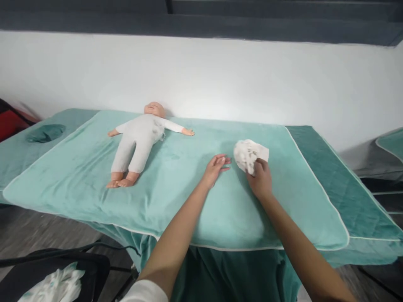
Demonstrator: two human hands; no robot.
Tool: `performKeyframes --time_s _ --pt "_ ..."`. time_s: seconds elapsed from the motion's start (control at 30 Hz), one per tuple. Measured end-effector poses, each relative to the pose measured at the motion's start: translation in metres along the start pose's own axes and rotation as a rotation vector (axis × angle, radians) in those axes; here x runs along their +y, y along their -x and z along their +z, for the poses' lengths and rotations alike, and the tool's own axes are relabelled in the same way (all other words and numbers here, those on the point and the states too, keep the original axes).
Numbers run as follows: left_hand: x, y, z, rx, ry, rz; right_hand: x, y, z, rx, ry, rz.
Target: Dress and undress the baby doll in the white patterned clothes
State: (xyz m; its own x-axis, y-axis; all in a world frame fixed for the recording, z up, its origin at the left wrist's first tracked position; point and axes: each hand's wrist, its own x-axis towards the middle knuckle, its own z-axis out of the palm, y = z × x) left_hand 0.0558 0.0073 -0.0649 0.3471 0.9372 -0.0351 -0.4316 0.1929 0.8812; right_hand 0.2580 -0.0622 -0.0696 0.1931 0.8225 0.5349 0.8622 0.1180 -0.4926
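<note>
My right hand (262,179) is closed on the lower edge of a small white cloth piece (244,153). The cloth is rounded and bunched on its left, with a flatter flap on its right; its exact kind is unclear. Just left of it, my left hand (215,170) hovers over the teal cover with its fingers loosely stretched out and nothing in them. Further left, a baby doll (141,134) in a white long-sleeved suit lies on its back, arms spread, feet towards me. Neither hand touches the doll.
A teal sheet (176,201) covers the massage bed, which has a face hole (46,133) at its left end. A white wall (201,79) runs behind. At lower left, a black chair (94,268) holds a crumpled white-and-green cloth (59,285).
</note>
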Motion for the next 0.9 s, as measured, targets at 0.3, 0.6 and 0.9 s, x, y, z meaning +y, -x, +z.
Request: performKeyframes --time_s 0.3,0.6,0.9 --pt "0.004 -0.007 -0.016 0.280 0.401 0.044 -0.069 -0.043 0.053 -0.147 -0.489 -0.222" --pt "0.008 -0.007 -0.020 0.137 0.397 -0.055 -0.029 -0.037 0.058 0.020 -0.513 0.154" --pt "0.012 0.004 -0.014 0.030 0.253 -0.140 -0.027 -0.035 0.046 0.054 -0.497 -0.074"
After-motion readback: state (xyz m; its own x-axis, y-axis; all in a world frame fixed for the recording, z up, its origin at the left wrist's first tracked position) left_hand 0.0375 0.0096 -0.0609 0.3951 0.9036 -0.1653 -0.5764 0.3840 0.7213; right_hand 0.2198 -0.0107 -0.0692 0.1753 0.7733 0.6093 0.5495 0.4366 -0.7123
